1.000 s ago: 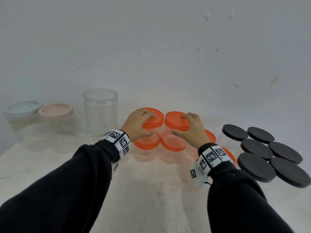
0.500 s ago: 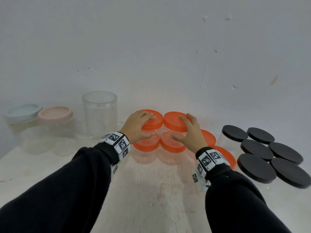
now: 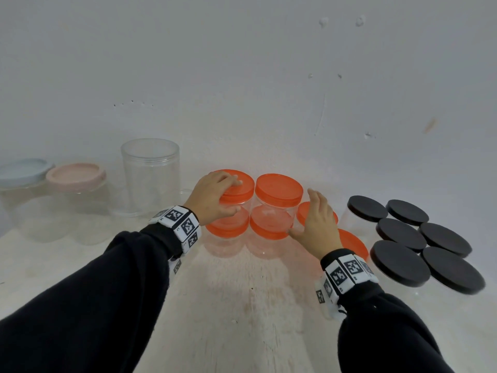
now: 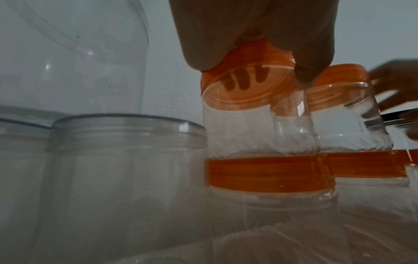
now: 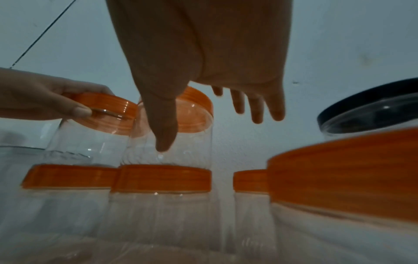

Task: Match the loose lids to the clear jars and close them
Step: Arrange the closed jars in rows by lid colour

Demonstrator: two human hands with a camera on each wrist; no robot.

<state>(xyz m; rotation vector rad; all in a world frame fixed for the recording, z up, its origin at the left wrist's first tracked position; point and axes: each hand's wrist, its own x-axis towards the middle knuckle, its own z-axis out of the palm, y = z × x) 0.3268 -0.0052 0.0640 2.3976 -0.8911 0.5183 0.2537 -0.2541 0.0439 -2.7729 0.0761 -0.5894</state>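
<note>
Several small clear jars with orange lids stand in the middle of the table, two of them stacked on lower ones. My left hand [image 3: 217, 196] grips the orange lid [image 3: 239, 185] of the upper left jar, fingers on top and thumb at its rim [image 4: 246, 78]. Beside it stands the upper right jar with its orange lid [image 3: 278, 191]. My right hand [image 3: 316, 219] hovers open just right of that jar, fingers spread, holding nothing [image 5: 226, 110]. A tall clear jar [image 3: 150, 175] without a lid stands at the back left.
Two wide jars with a pale blue lid [image 3: 22, 172] and a pink lid [image 3: 75, 176] stand at far left. Several black-lidded jars [image 3: 422, 238] cluster at right. More orange-lidded jars [image 3: 352, 242] sit under my right wrist. The wall is close behind; bare tabletop [image 3: 242, 305] lies in front.
My right hand has let go of the upper right orange lid and drawn back to the right, opening. The left hand stays on its lid.
</note>
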